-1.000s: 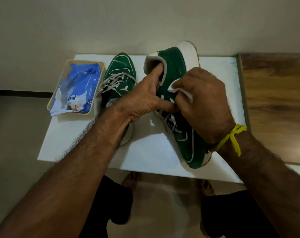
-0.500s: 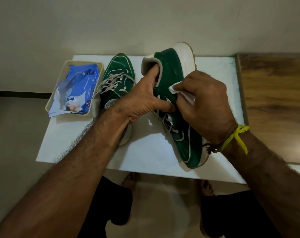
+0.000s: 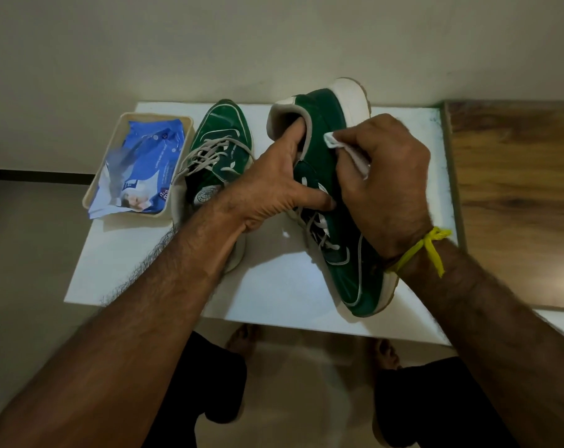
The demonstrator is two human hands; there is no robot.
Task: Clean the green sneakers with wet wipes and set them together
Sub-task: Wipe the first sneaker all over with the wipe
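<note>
A: On the white table (image 3: 274,295), right half: tilted sneaker (image 3: 345,253), toe near, heel far. Change?
B: Wipe (image 3: 348,150) slid heelward. Right hand (image 3: 384,176) pinches it; left hand (image 3: 274,185) grips collar. Second sneaker (image 3: 222,147) lies left.

bare white table top (image 3: 274,286) lies open in front, between the two sneakers. the flat sneaker (image 3: 222,147) sits just beside the tray (image 3: 93,189) of wipes, closing the left rear. the tilted sneaker (image 3: 348,263) and both forearms block the right; the wall bounds the back.
</note>
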